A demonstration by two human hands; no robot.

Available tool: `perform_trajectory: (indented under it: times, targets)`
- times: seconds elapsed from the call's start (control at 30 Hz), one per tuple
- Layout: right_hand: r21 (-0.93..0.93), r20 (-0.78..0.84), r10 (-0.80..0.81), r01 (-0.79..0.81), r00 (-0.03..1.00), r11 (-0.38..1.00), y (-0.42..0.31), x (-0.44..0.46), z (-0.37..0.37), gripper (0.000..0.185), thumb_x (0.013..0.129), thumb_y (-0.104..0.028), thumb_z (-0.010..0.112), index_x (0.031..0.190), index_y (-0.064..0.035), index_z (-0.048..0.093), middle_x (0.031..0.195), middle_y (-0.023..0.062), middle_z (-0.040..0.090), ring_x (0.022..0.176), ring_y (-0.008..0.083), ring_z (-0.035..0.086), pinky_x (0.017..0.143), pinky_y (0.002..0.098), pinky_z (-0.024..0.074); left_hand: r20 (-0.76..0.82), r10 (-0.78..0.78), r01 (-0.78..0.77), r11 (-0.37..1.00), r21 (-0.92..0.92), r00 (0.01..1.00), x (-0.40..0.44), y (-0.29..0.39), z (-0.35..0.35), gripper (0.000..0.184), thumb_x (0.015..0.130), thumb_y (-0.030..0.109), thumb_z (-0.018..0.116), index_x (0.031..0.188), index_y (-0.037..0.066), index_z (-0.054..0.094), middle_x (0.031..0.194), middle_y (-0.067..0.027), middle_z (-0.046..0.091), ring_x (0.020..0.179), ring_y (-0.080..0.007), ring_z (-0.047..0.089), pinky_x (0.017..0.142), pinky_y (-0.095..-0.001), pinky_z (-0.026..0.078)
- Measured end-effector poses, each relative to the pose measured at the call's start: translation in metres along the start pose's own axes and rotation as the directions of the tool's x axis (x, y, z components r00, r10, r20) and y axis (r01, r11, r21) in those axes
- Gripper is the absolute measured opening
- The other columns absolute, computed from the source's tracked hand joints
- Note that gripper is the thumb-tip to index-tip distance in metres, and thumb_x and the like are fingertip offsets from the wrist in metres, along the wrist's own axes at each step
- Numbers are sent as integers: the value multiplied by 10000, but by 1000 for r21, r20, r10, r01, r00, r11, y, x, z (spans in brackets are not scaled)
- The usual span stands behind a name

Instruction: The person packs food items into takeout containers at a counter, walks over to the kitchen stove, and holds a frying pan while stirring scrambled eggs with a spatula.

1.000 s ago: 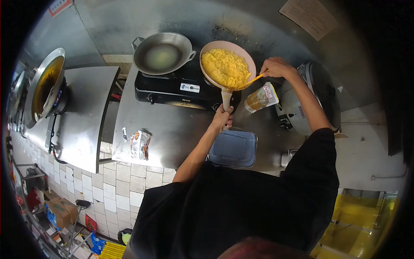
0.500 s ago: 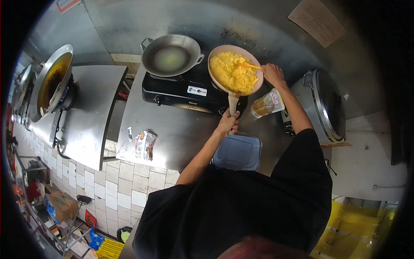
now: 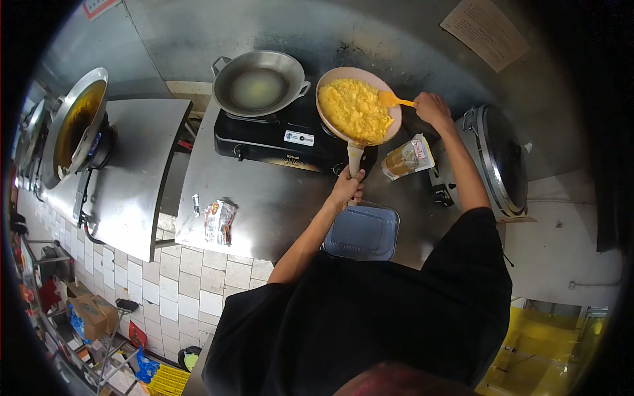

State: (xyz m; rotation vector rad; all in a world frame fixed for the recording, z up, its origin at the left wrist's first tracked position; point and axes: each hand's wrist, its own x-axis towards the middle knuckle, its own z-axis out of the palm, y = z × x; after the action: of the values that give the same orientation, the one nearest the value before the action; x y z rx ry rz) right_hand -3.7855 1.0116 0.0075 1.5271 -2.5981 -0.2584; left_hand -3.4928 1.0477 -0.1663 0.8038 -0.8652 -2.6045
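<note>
A light-coloured frying pan sits on the right side of the black gas stove, full of yellow scrambled eggs. My left hand is wrapped round the pan's pale handle. My right hand grips the handle of an orange spatula, whose blade is over the right part of the pan, at the eggs' edge. Just right of the pan handle lies a clear pouch with brownish-yellow contents. Below my left hand stands a clear rectangular container.
On the stove's left side is a two-handled metal wok with cloudy liquid. A crumpled packet lies on the steel counter. A large lidded pot stands at right. Another wok is on the left table.
My right hand has moved right with the spatula, drawing its blade out of the middle of the eggs towards the pan's right rim. My left hand keeps its hold on the handle.
</note>
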Motion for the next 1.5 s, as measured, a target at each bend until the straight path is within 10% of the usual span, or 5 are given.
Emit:
perform_trajectory:
  times: [0.23, 0.63, 1.17, 1.33, 1.5]
  targets:
    - [163, 160, 78, -105, 984, 981, -7, 42, 94, 276, 903, -277, 627, 1133, -148, 709, 1132, 182, 677, 1053, 365, 649, 900, 461, 524, 16, -4, 4, 1000, 22, 1000, -1, -1, 0, 207, 1009, 225, 544, 1121, 152, 386, 659, 13, 373, 453, -66, 321, 380, -252, 298]
    - [222, -2, -495, 483, 869, 847, 2, -31, 46, 244, 932, -265, 590, 1096, -148, 727, 981, 136, 694, 924, 359, 660, 798, 457, 521, 8, 6, -7, 999, 42, 1000, -2, 2, 1, 186, 1010, 242, 545, 1075, 155, 393, 646, 37, 364, 470, -58, 319, 387, -240, 282]
    - [-241, -48, -76, 63, 996, 968, 3, 2, 14, 193, 885, -155, 589, 989, -113, 746, 995, 153, 716, 976, 342, 680, 853, 461, 523, -4, 3, -3, 999, 44, 1000, -2, 1, 2, 194, 1007, 228, 548, 1059, 137, 385, 664, 18, 376, 465, -63, 320, 385, -244, 295]
    - [97, 295, 106, -141, 950, 985, 10, 38, 80, 269, 848, -264, 628, 1057, -133, 736, 1108, 183, 686, 1047, 350, 660, 900, 462, 525, 23, 17, -17, 999, 34, 1000, 1, -2, -4, 208, 1007, 228, 545, 1108, 131, 390, 672, 6, 386, 468, -69, 334, 386, -250, 313]
    - [134, -22, -97, 99, 995, 986, -35, -13, 37, 237, 891, -268, 620, 1059, -150, 737, 1019, 202, 693, 949, 371, 671, 846, 486, 526, 15, 15, -15, 999, 38, 1000, 1, 0, -2, 215, 1006, 231, 550, 1113, 130, 394, 671, 5, 383, 476, -71, 340, 389, -253, 320]
